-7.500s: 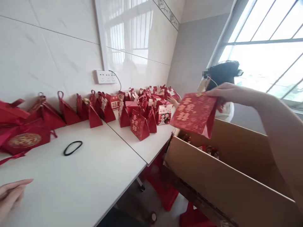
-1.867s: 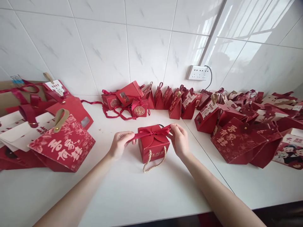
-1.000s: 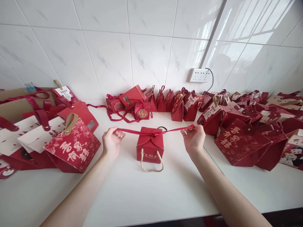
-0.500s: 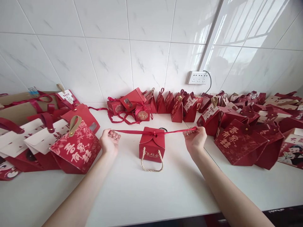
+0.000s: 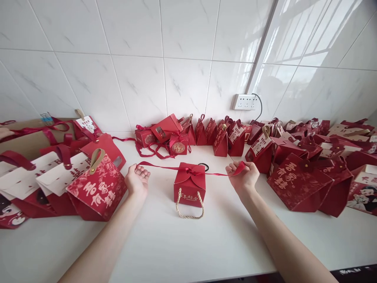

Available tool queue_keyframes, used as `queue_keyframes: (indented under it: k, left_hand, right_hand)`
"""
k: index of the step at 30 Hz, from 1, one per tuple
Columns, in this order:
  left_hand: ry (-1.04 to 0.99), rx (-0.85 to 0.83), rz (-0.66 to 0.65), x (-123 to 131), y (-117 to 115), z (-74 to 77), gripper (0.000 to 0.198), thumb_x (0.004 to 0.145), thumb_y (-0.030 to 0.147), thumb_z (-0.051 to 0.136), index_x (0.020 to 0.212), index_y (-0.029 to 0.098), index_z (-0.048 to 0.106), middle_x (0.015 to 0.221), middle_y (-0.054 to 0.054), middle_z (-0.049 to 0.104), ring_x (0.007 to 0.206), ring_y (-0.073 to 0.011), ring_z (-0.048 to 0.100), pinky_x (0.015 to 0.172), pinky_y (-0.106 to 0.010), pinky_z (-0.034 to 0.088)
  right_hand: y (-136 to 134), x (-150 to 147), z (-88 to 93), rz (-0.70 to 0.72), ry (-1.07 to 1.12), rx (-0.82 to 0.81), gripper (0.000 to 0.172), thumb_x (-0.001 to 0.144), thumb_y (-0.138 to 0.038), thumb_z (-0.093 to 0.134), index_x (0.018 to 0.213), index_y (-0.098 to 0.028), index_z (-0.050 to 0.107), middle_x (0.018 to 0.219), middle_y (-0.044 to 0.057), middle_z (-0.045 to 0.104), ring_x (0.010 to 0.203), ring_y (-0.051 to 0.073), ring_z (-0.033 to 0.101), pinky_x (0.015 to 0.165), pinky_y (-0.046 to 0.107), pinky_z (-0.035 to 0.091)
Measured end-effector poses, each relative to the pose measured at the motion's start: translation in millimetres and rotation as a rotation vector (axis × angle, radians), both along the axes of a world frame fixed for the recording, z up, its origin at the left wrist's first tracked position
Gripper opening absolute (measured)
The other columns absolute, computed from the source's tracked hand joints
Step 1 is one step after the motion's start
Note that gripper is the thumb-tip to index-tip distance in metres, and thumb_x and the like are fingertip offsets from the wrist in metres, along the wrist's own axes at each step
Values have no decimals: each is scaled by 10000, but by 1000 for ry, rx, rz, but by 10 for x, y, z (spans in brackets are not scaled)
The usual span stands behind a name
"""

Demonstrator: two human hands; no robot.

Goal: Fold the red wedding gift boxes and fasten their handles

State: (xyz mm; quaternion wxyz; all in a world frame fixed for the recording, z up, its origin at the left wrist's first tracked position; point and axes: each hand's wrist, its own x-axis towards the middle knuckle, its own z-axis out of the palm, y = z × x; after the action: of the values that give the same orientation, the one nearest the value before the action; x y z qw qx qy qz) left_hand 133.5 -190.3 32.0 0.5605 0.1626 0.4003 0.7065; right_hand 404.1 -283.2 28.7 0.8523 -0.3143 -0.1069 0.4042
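A small red gift box (image 5: 189,186) with a rope handle stands on the white table (image 5: 182,243) between my hands. A thin red ribbon (image 5: 160,165) runs across the knot on its top. My left hand (image 5: 137,180) lies palm up to the left of the box, fingers curled around the ribbon's left end. My right hand (image 5: 242,175) is to the right of the box, fingers closed on the ribbon's right end.
Large red and white gift bags (image 5: 94,188) lie at the left. Several small red boxes and bags (image 5: 206,133) line the tiled wall, with a bigger heap at the right (image 5: 300,181). A black hair tie (image 5: 204,165) lies behind the box. A wall socket (image 5: 244,101) sits above.
The ribbon was pulled out taut sideways from the box top; now both hands are slightly lower and nearer the box, and the ribbon hangs a little slacker.
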Motion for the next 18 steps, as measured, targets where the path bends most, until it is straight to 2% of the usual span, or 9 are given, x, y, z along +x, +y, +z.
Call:
queue_keyframes:
  k: [3, 5, 8, 10, 11, 14, 16, 18]
  left_hand:
    - [10, 9, 1, 7, 1, -9, 163, 773, 212, 493, 626, 173, 434, 604, 49, 457, 471, -66, 428, 518, -206, 379]
    - [16, 6, 5, 4, 5, -14, 152, 789, 215, 490, 649, 174, 448, 629, 44, 478, 483, -71, 448, 529, -212, 389]
    - [9, -6, -19, -2, 2, -5, 133, 805, 226, 477, 683, 172, 472, 667, 24, 526, 493, -81, 473, 547, -226, 411]
    - [-5, 3, -60, 9, -16, 11, 154, 827, 274, 454, 731, 167, 511, 734, -18, 594, 537, -105, 532, 588, -252, 449]
    - [-10, 20, -89, 21, -31, 18, 178, 833, 302, 445, 766, 163, 535, 781, -45, 628, 585, -127, 577, 622, -271, 471]
    - [43, 110, -253, 91, -102, 3, 239, 811, 339, 461, 889, 160, 598, 920, -97, 686, 795, -205, 667, 760, -329, 502]
    - [136, 171, -458, 148, -158, -49, 285, 774, 350, 497, 932, 155, 633, 1003, -111, 695, 937, -242, 661, 843, -352, 491]
    - [251, 239, -685, 195, -213, -119, 350, 748, 387, 550, 983, 153, 660, 1109, -116, 680, 1073, -276, 615, 907, -368, 470]
  right_hand:
    - [-20, -32, 19, 137, -27, 49, 268, 610, -205, 493, 561, -199, 229, 545, -45, 289, 466, 75, 376, 463, 207, 422]
    - [-39, -15, 8, 295, -75, 114, 311, 612, -219, 536, 565, -199, 229, 562, -48, 298, 486, 71, 405, 512, 205, 473]
    - [-67, 42, -28, 749, -207, 197, 440, 667, -396, 598, 534, -204, 225, 541, -64, 284, 428, 58, 383, 504, 241, 521]
    - [-74, 49, -55, 1048, -311, 158, 544, 708, -618, 559, 505, -207, 266, 532, -65, 305, 400, 71, 416, 480, 305, 542]
    - [-74, 34, -67, 1135, -363, 104, 583, 718, -697, 521, 499, -203, 302, 529, -61, 330, 408, 92, 470, 489, 333, 553]
    - [-68, -74, -96, 1182, -541, -135, 595, 739, -734, 529, 554, -177, 434, 484, -52, 414, 451, 157, 604, 522, 340, 569]
    - [-67, -160, -107, 1159, -684, -251, 545, 735, -689, 597, 637, -162, 501, 437, -60, 452, 402, 157, 599, 464, 295, 546]
    - [-72, -223, -110, 1129, -789, -286, 501, 723, -642, 655, 706, -157, 529, 426, -72, 476, 375, 137, 579, 441, 270, 537]
